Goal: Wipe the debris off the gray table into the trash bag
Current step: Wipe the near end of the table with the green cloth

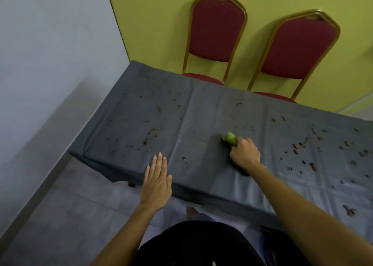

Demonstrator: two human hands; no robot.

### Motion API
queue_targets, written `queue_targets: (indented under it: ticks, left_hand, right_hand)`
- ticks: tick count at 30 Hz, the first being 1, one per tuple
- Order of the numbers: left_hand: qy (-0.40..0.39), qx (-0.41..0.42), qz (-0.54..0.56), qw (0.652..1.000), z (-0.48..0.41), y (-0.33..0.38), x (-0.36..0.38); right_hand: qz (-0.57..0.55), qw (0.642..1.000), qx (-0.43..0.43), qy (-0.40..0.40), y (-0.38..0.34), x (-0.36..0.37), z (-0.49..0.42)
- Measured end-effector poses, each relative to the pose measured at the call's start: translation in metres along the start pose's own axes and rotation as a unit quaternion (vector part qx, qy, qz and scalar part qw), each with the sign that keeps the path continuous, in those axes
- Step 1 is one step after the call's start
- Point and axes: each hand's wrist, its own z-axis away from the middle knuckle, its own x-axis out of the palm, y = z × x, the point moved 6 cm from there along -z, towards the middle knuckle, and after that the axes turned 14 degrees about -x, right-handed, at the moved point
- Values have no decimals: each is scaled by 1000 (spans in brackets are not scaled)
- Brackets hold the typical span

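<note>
Now the right hand (244, 154) grips a green wiping tool (230, 138) (blurred, so its kind is unclear) on the middle of the gray table (201, 104). The left hand (156, 182) lies flat, fingers straight, at the near edge. Brown debris (296, 146) is scattered left and right. No trash bag is in view — I think a fast sweep could throw crumbs onto the floor (80, 205).

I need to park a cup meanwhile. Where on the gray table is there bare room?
Barest: the middle strip of the gray table, between the long fold and the green object the right hand grips, and the near edge between it and the left hand. The debris is thick at the right end, thinner at the left.
</note>
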Motion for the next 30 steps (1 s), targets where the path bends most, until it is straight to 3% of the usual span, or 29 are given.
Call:
queue_targets:
  ticks: [2, 4, 6, 9, 13, 15, 19, 22, 24, 26, 30]
  left_hand:
    - [8, -5, -1, 1000, -1, -1, 1]
    - [18, -8, -9, 1000, -2, 0, 0]
    - [19, -11, -6, 1000, -3, 1, 0]
    - [10, -12, 0, 1000, -4, 0, 2]
    - [20, -9, 1, 1000, -1, -2, 0]
    - [20, -14, -1, 1000, -3, -2, 0]
    - [6, -27, 0, 1000, -4, -2, 4]
    - [10, -37, 9, 999, -4, -3, 5]
    - [18, -46, 12, 999, -6, -1, 3]
    - [15, -54, 15, 998, -6, 3, 2]
    - [19, -79, 45, 996, 1, 8, 3]
  right_hand:
    - [-38, 999, -10, 28, -21, -2, -5]
    - [-50, 993, -93, 42, -64, 8, 6]
    - [-32, 979, -199, -10, -112, 39, 30]
    - [41, 935, -351, -36, -157, 73, 65]
    - [93, 880, -465, 10, -142, 68, 46]
    - [104, 890, -443, 29, -116, 54, 13]
    - [74, 969, -236, 23, -51, 22, -58]
    - [18, 984, -178, -7, -40, 15, -82]
    - [-29, 981, -193, -2, -61, 16, -77]
    - [-63, 961, -269, 1, -100, 31, -49]
    - [-36, 902, -420, -91, -165, 82, 18]
